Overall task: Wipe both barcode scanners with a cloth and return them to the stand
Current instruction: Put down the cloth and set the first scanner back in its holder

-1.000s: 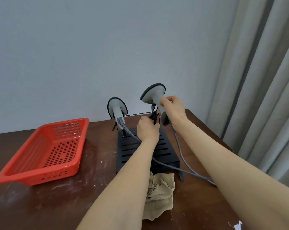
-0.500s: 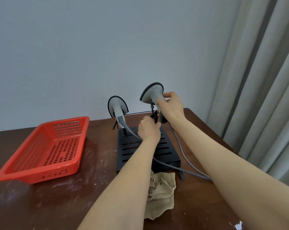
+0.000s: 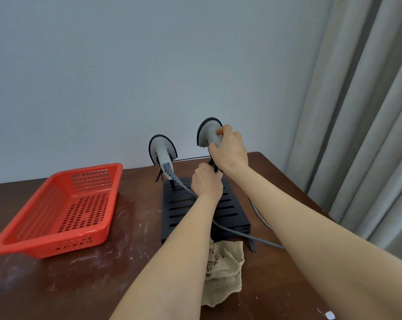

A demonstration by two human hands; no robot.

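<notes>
Two grey barcode scanners with black-rimmed heads stand at the back of a black slotted stand [image 3: 230, 213]. The left scanner [image 3: 162, 150] sits on its holder, its grey cable [image 3: 241, 235] running forward across the stand. My right hand [image 3: 230, 151] grips the handle of the right scanner [image 3: 208, 132], held upright above its holder. My left hand [image 3: 207, 181] is curled just below it, around the right holder's black post, which is mostly hidden. A beige cloth [image 3: 225, 271] lies crumpled on the table in front of the stand.
A red perforated plastic basket [image 3: 59, 211] sits on the left of the dark brown table [image 3: 56, 285]. A grey wall stands close behind the stand. Grey curtains [image 3: 368, 135] hang at the right, past the table's right edge.
My right hand has turned the right scanner more upright and shifted its grip higher on the handle. My left hand stays at the holder's post.
</notes>
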